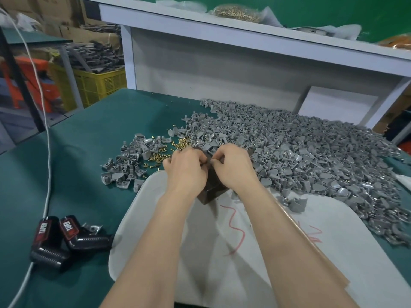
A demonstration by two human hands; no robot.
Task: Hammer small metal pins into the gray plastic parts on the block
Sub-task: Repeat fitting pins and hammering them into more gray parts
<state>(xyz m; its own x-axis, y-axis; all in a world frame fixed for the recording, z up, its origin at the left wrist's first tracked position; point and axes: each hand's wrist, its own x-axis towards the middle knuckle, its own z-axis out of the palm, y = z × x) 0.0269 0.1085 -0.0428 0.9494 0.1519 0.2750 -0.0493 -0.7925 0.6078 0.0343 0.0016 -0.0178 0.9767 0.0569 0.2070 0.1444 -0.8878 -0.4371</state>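
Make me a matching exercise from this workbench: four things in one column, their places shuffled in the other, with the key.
Things:
1. brass pins
2. yellow crate
3. dark block
4. two black devices

Places:
A. near left of the green mat, by the white cable
B. between the left hand and the right hand
C. off the table, far left background
D. loose on the mat between the small heap and the large heap of gray parts

Pairs: 1-D, 2-C, 3-B, 4-A
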